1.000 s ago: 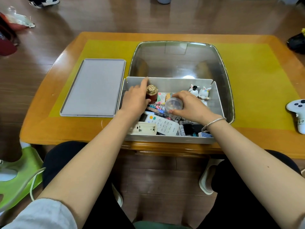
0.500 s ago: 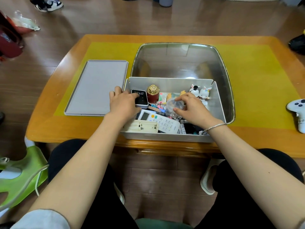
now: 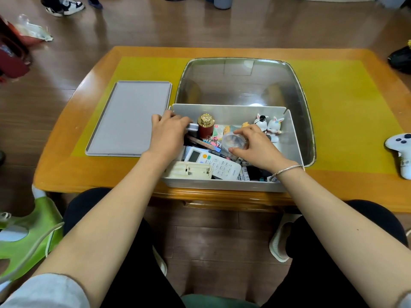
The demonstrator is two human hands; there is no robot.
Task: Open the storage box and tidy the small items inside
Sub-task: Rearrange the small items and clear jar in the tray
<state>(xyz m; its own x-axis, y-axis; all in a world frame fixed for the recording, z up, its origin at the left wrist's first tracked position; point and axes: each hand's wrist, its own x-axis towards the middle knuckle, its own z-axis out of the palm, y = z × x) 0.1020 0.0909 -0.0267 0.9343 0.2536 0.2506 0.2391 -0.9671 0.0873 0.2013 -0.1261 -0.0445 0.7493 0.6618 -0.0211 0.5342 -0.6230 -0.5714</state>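
Observation:
The grey storage box [image 3: 224,185] stands open at the table's near edge, full of small items. Its flat lid [image 3: 129,118] lies to the left on the table. My left hand [image 3: 168,134] grips a small dark device with a silver edge [image 3: 193,127] at the box's left wall, mostly hidden under my fingers. My right hand [image 3: 253,144] holds a clear round container [image 3: 234,142] over the middle of the box. A red bottle with a gold cap [image 3: 205,128] stands upright between my hands. A white remote [image 3: 213,164] and a cream remote [image 3: 189,171] lie near the front.
Two small rabbit figurines [image 3: 268,125] stand in the box's far right corner. A large metal tray [image 3: 242,83] sits behind the box. A white game controller [image 3: 400,152] lies at the table's right edge. A green stool [image 3: 29,236] stands on the floor at left.
My left hand has lifted the dark device from beside the red bottle and turned it on edge against the left wall. My right hand keeps hold of the clear container, shifted slightly.

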